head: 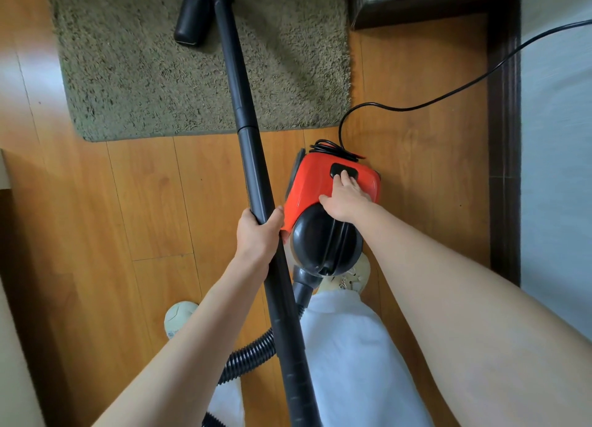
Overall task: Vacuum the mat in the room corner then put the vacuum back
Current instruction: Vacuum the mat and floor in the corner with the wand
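A shaggy olive mat [134, 74] lies on the wooden floor at the top left. The black floor nozzle [192, 16] rests on its far part, at the end of the long black vacuum tube [243, 116]. My left hand [258, 236] is wrapped around that tube near its middle. The red and black vacuum body [307, 183] stands on the floor just right of the tube. My right hand [347, 199] lies flat on top of it, one finger pressing the black button [338, 169].
A black power cord [448, 95] runs from the vacuum body up to the right wall. The ribbed hose [250, 356] curls behind my legs. A dark skirting board [504, 138] lines the right wall and corner. My two shoes stand close to the vacuum.
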The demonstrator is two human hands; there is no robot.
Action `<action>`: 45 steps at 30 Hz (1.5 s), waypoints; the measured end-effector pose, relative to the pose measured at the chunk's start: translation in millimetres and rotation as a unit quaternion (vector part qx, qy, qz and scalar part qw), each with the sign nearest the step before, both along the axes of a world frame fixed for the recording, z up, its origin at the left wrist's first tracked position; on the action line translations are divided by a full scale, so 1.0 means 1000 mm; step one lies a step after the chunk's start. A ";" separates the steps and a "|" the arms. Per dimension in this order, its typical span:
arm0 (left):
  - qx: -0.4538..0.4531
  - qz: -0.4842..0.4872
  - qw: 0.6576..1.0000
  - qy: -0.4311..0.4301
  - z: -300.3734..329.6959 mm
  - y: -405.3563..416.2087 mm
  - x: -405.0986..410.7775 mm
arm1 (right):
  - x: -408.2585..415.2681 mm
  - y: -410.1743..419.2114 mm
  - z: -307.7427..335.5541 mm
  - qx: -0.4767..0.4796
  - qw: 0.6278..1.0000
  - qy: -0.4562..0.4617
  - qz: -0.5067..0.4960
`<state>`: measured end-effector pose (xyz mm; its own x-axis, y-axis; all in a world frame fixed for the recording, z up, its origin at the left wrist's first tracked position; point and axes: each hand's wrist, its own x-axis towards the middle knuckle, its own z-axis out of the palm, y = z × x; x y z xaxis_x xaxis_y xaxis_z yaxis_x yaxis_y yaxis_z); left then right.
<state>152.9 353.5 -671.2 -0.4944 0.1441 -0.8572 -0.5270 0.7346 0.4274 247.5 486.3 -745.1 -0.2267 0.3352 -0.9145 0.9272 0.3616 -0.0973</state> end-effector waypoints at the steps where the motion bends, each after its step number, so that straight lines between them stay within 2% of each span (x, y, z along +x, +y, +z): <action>1: 0.003 -0.002 1.000 0.000 0.001 -0.001 0.000 | 0.000 -0.002 0.001 0.001 1.000 0.002 0.000; 11: 0.017 -0.005 1.000 -0.011 0.009 -0.023 0.006 | 0.003 -0.020 0.044 0.064 0.995 0.067 0.020; 15: 0.010 -0.003 1.000 -0.018 0.023 -0.029 0.007 | 0.001 -0.034 0.078 0.087 0.987 0.130 -0.037; 19: 0.006 -0.009 1.000 -0.027 0.038 -0.035 0.003 | -0.008 -0.065 0.111 0.046 0.972 0.193 -0.130; 24: 0.008 -0.019 0.999 -0.026 0.056 -0.038 -0.010 | -0.019 -0.122 0.144 -0.033 0.948 0.208 -0.238; 30: 0.023 -0.009 0.999 -0.037 0.071 -0.045 -0.023 | -0.025 -0.174 0.171 -0.102 0.883 0.254 -0.381; 32: 0.018 -0.009 0.999 -0.036 0.076 -0.048 -0.024 | -0.026 -0.182 0.178 -0.118 0.881 0.251 -0.384; 35: 0.019 -0.018 0.999 -0.033 0.081 -0.054 -0.025 | -0.029 -0.190 0.183 -0.115 0.901 0.223 -0.355; 39: 0.029 -0.018 0.999 -0.040 0.084 -0.063 -0.028 | -0.036 -0.207 0.189 -0.063 0.932 0.179 -0.309; 45: 0.034 -0.033 0.997 -0.063 0.090 -0.082 -0.029 | -0.045 -0.248 0.201 0.138 0.930 0.180 -0.290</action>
<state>123.8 271.8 -581.5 -0.3707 0.2335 -0.8989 -0.5311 0.7408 0.4114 202.4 238.8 -544.5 -0.2093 0.7066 -0.6759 0.8994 -0.1321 -0.4166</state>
